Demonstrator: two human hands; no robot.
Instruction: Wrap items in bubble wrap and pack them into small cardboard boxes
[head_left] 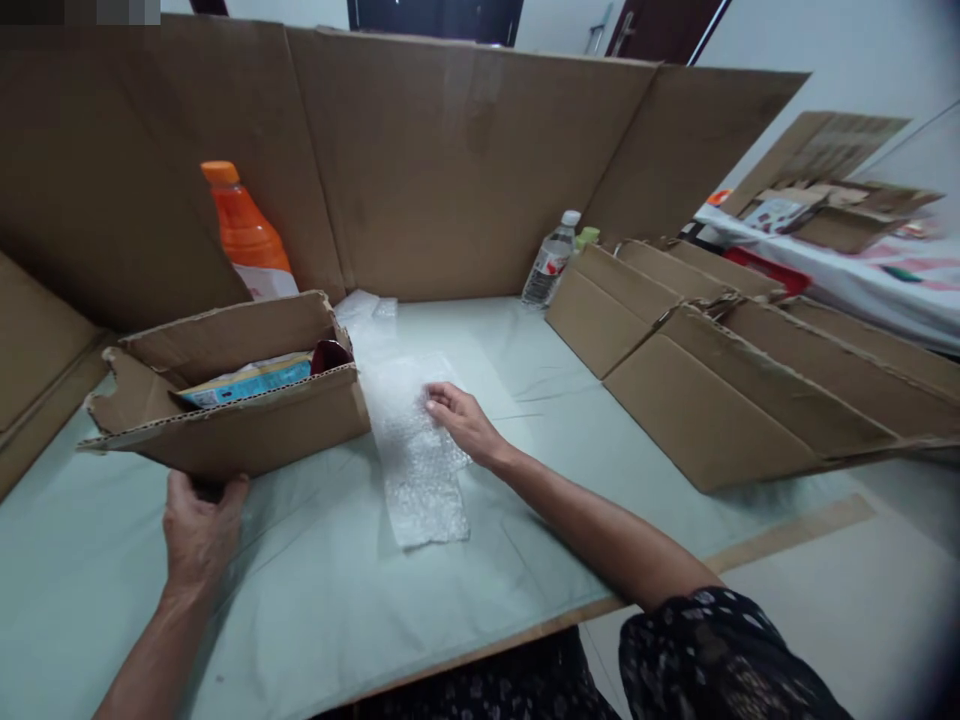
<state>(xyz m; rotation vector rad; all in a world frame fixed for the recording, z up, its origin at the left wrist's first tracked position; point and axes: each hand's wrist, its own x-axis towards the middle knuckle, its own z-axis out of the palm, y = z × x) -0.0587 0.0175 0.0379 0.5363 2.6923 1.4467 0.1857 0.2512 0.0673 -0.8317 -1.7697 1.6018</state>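
My left hand (202, 525) is at the lower front edge of an open cardboard box (285, 430), gripping it from below with the fingertips partly hidden. Inside that box lie a blue and yellow packet (259, 382) and a dark red item (330, 356) whose kind I cannot make out. To the right of the box, a strip of clear bubble wrap (427, 500) lies flat on the table. Over its right side is my right hand (461, 420), fingers slightly bent and apart from the thumb; whether they touch the wrap I cannot tell.
Tall cardboard panels (480, 180) enclose the back of the pale green table (315, 600). An orange bottle (251, 235) stands at back left, a clear water bottle (551, 260) at back right. Cardboard compartments (705, 400) line the right side. Beyond them is another cluttered table (847, 260).
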